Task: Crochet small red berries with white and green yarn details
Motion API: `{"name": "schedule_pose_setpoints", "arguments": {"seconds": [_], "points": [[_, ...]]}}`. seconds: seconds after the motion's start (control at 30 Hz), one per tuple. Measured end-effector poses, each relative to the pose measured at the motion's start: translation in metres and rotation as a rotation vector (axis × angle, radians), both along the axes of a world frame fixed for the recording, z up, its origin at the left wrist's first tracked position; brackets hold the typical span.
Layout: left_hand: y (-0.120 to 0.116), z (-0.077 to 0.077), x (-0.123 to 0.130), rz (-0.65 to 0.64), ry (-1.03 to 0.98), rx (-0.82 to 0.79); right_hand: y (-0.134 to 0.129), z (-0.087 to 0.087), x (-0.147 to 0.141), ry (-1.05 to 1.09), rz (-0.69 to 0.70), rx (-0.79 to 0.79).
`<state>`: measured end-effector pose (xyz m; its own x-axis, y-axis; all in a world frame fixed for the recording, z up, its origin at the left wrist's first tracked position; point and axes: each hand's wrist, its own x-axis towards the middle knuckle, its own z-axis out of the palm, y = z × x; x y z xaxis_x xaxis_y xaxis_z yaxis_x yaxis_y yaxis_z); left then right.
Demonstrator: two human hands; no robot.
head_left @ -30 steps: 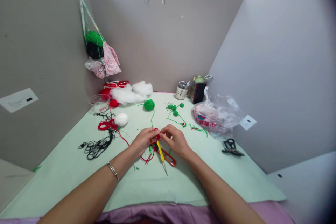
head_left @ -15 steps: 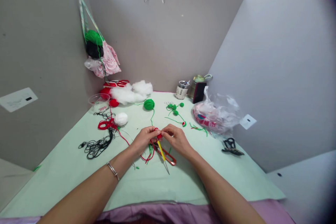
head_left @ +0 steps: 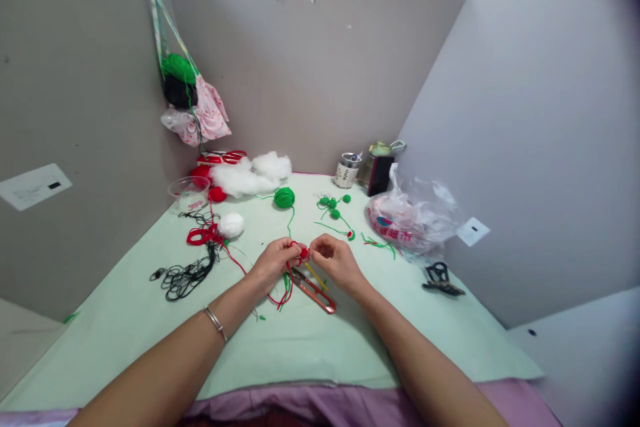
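Note:
At the middle of the table, my left hand (head_left: 275, 263) pinches a small red yarn piece (head_left: 304, 253) between thumb and fingers. My right hand (head_left: 336, 263) is closed in a pinch at the right edge of this piece; what its fingertips grip is too small to make out. Just below the hands, a yellow-handled crochet hook (head_left: 315, 275) slants down to the right, its upper end close to the red piece. Orange thread snips (head_left: 316, 293) lie under it. Loose red yarn (head_left: 289, 290) trails below my left hand. A green yarn ball (head_left: 284, 197) sits beyond both hands.
To the left lie black cord (head_left: 187, 277), a white yarn ball (head_left: 231, 225) and white stuffing (head_left: 250, 177). Small green crocheted pieces (head_left: 334, 205) are at the back. On the right are a plastic bag (head_left: 415, 217), a phone (head_left: 380, 175), a can (head_left: 347, 171) and a black clip (head_left: 440, 280).
The crochet hook has shifted: its long end no longer points toward me past the snips but lies further right. My right hand has drawn slightly away from my left.

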<state>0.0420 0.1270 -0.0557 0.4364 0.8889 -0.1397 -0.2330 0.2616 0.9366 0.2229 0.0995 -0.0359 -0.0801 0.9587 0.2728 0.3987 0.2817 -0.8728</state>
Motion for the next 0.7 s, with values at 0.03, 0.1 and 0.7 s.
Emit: {"name": "schedule_pose_setpoints", "arguments": {"seconds": [0.03,0.1,0.7], "points": [[0.0,0.0,0.0,0.007,-0.017,-0.004,0.001,0.0,0.0,0.013,0.006,-0.012],[0.0,0.001,0.0,0.019,-0.053,-0.013,0.001,0.0,0.0,0.032,0.015,-0.031],[-0.008,0.013,0.005,0.116,-0.143,-0.033,-0.002,0.009,0.003,0.076,0.093,-0.061]]}}
